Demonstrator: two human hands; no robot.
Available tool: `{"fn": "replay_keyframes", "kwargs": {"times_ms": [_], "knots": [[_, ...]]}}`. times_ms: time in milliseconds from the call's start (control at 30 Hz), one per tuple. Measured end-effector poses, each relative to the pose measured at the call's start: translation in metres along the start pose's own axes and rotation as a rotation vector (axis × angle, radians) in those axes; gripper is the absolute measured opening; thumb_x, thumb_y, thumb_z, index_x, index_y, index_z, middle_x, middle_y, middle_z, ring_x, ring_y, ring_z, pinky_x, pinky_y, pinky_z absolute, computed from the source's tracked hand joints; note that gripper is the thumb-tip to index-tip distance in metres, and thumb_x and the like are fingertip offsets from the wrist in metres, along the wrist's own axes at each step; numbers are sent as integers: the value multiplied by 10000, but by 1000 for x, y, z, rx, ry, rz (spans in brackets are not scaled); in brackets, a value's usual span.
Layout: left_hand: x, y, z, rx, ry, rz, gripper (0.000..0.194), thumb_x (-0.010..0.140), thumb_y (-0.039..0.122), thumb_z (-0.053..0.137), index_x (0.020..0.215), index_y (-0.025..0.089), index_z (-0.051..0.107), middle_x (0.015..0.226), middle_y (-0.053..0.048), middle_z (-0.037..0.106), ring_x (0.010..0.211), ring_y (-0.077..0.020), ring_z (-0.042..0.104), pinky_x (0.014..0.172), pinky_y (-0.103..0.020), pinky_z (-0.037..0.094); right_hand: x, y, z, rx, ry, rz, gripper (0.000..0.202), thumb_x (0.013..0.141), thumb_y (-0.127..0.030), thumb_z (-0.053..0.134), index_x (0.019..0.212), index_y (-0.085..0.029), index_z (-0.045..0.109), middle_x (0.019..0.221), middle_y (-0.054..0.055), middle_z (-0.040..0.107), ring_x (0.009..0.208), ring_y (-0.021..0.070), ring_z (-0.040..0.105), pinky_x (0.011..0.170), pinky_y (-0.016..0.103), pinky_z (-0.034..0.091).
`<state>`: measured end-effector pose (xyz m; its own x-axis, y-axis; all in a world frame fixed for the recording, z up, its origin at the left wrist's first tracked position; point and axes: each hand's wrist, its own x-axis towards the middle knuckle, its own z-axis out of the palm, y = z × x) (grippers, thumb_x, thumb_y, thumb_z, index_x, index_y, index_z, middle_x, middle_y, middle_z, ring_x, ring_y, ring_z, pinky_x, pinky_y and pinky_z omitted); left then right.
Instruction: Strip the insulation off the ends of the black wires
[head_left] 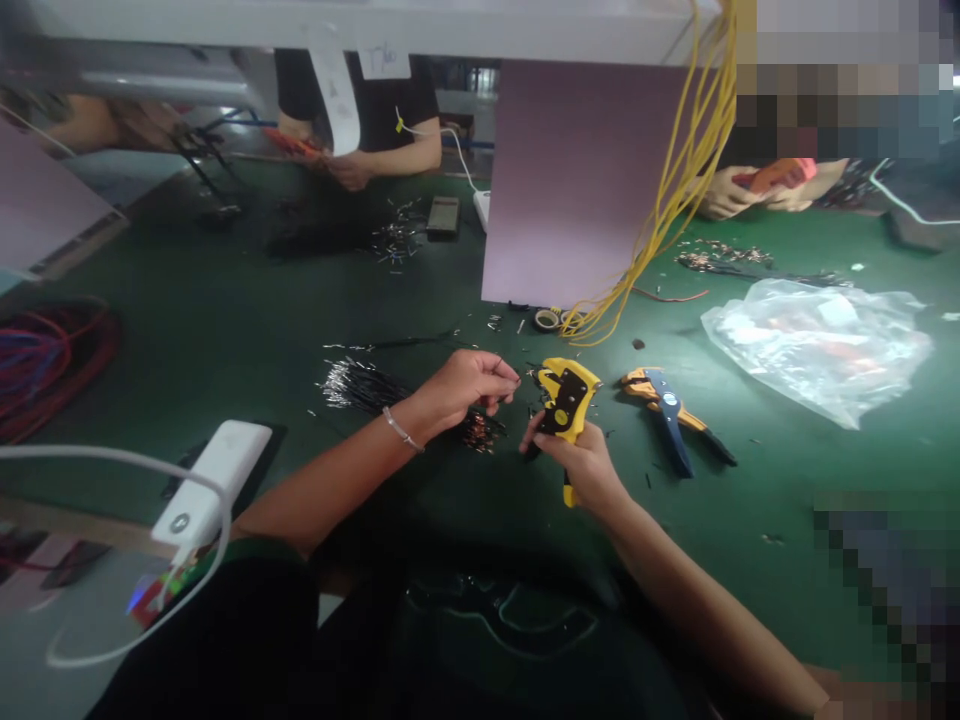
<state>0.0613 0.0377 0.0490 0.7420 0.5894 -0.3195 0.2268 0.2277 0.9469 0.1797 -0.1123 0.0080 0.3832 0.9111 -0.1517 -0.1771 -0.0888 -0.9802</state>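
My right hand (585, 460) is wrapped around the handles of a yellow and black wire stripper (571, 395), its head pointing up and away from me. Just left of the tool's jaws, my left hand (476, 385) is closed in a pinch. Whatever lies between those fingertips is too small and dark to make out. Beneath the left hand and forearm lies a bundle of black wires (367, 385). Its silvery ends fan out on the left, and copper-coloured ends (480, 432) show on the right.
Another stripper (671, 415), blue and orange, lies right of my hand. Beyond it is a clear plastic bag (825, 345). Yellow wires (675, 200) hang beside an upright panel (570, 180). A white power bank (214, 485) and coiled wires (52, 360) are left. Two co-workers' hands are across the table.
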Motion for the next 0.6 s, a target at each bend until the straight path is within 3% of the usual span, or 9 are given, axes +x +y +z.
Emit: {"fn": "replay_keyframes", "kwargs": {"times_ms": [333, 600], "knots": [[-19, 11, -12, 139, 57, 18, 75, 715, 105, 615, 684, 158, 658, 538, 39, 477, 433, -34, 307, 449, -245, 222, -3, -4, -8, 52, -274, 104, 180, 685, -254, 704, 834, -167, 654, 688, 25, 682, 651, 208, 650, 663, 363, 519], [-22, 13, -19, 247, -35, 85, 44, 700, 158, 640, 678, 141, 674, 529, 33, 490, 472, -50, 349, 462, -231, 248, 0, 4, -13, 131, -468, 189, 245, 686, -283, 746, 875, -141, 681, 708, 54, 706, 665, 236, 669, 699, 404, 531]]}}
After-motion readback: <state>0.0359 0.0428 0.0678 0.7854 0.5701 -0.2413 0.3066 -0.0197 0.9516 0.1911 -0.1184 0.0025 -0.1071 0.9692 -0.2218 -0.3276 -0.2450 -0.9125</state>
